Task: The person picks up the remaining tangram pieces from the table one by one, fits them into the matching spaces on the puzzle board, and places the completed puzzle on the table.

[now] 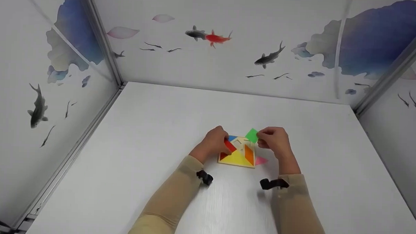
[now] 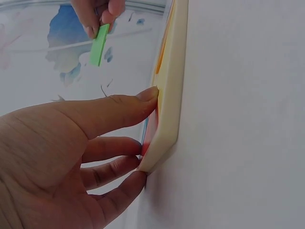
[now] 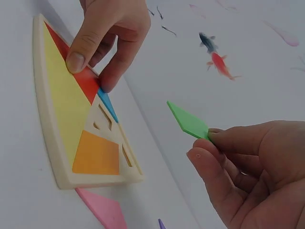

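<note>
A tangram board [image 1: 234,164] with a pale wooden rim lies on the table. Its tray holds a yellow triangle [image 3: 65,105], a red triangle [image 3: 87,85], an orange parallelogram [image 3: 97,155] and a blue piece [image 3: 107,105]. My left hand [image 1: 214,141] grips the board at its left side, thumb on the red triangle and other fingers along the edge. With thumb and index finger my right hand [image 1: 275,140] pinches a thin green square [image 1: 251,135], raised above the board's upper right corner. Bare recesses show below the square in the tray.
Just right of the board lies a pink piece [image 1: 260,160], and the tip of a purple piece [image 3: 161,223] shows at the bottom of the right wrist view. The white table [image 1: 106,155] is enclosed by walls [image 1: 230,69] printed with fish.
</note>
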`<state>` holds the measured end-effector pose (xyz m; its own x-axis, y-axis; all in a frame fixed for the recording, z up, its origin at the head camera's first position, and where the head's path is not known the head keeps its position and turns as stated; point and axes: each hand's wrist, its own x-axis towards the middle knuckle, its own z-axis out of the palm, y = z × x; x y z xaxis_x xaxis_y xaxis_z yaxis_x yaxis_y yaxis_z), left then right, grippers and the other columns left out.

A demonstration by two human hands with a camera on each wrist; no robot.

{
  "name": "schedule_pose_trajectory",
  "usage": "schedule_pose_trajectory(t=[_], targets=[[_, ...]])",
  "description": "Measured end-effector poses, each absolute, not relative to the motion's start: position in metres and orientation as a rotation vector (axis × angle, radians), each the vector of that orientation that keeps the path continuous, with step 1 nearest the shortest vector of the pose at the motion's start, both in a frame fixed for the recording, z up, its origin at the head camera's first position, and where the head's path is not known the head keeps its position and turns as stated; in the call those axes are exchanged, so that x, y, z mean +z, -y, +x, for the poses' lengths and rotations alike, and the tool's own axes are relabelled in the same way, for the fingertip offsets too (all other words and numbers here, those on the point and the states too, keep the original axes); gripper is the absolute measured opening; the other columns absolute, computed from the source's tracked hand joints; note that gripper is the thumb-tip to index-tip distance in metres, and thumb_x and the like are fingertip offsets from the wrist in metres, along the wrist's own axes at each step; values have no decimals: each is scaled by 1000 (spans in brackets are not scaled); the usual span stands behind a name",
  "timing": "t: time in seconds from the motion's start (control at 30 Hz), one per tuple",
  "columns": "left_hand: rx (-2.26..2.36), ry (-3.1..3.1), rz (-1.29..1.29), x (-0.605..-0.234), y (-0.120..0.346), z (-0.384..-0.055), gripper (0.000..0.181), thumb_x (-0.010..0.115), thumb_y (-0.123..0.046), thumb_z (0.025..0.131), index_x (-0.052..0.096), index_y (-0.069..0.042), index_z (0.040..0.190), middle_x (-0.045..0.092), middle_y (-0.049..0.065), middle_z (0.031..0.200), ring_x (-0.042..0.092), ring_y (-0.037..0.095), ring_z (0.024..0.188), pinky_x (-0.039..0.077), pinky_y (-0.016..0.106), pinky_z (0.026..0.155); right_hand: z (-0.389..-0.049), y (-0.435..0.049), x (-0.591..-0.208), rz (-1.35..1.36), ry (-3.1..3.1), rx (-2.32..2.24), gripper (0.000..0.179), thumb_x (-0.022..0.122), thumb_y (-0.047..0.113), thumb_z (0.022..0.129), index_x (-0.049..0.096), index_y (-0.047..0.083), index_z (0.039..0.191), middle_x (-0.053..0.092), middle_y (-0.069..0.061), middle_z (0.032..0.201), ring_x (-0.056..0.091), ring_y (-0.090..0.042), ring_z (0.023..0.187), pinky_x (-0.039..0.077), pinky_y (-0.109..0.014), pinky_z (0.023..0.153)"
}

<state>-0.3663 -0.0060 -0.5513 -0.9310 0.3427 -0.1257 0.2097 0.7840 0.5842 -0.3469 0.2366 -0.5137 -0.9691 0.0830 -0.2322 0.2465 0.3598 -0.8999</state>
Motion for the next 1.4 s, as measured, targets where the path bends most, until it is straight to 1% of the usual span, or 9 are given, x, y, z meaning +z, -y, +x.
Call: schedule_pose_trajectory(t=[0.2, 0.37, 0.5, 0.7, 0.87, 1.07, 1.23, 1.4], targets=[[854, -2758, 458, -549, 3, -367, 52, 93, -27, 82, 73, -5, 125, 58, 5, 119, 55, 20, 108, 52, 32, 102, -349, -228, -516, 401, -2459, -1681, 29, 70, 21, 103, 70, 2, 125, 68, -16, 114, 73, -19, 87, 62, -23, 80], [845, -2744, 447, -548, 1, -368, 54, 93, -29, 82, 72, -5, 126, 57, 4, 120, 55, 19, 109, 52, 31, 103, -351, -226, -519, 449, -2451, -1708, 31, 69, 22, 104, 70, 3, 128, 67, -16, 119, 72, -21, 92, 62, -22, 80], [825, -2751, 443, -547, 1, -367, 55, 93, -30, 83, 72, -5, 126, 57, 4, 120, 54, 20, 110, 51, 31, 104, -351, -225, -521, 467, -2447, -1731, 30, 70, 21, 103, 70, 2, 127, 67, -16, 118, 73, -20, 90, 62, -22, 79], [837, -2751, 444, -548, 4, -366, 54, 93, -29, 82, 73, -4, 125, 59, 5, 120, 55, 20, 108, 52, 31, 103, -351, -220, -525, 430, -2449, -1750, 27, 71, 18, 102, 71, 2, 124, 66, -15, 111, 74, -17, 82, 63, -23, 77], [846, -2754, 467, -551, 5, -366, 54, 93, -29, 82, 74, -4, 125, 60, 5, 119, 56, 19, 107, 52, 31, 102, -349, -216, -528, 412, -2485, -1736, 24, 71, 18, 102, 72, 3, 120, 66, -15, 107, 74, -18, 81, 63, -24, 76], [827, -2768, 471, -553, 6, -368, 52, 94, -30, 80, 74, -5, 122, 59, 4, 118, 56, 19, 106, 53, 30, 101, -349, -209, -535, 417, -2529, -1661, 23, 71, 21, 102, 72, 5, 120, 68, -15, 113, 74, -21, 90, 62, -23, 80], [864, -2744, 421, -553, 6, -369, 55, 94, -28, 80, 72, -5, 125, 58, 3, 121, 56, 18, 108, 53, 30, 103, -350, -203, -537, 434, -2533, -1638, 23, 69, 18, 104, 72, 6, 123, 68, -18, 120, 72, -25, 97, 63, -26, 84], [880, -2738, 404, -553, 7, -370, 57, 94, -28, 81, 71, -7, 128, 58, 2, 123, 56, 18, 110, 53, 30, 105, -351, -199, -537, 440, -2530, -1629, 24, 69, 16, 104, 71, 5, 125, 67, -18, 123, 71, -27, 102, 62, -28, 88]])
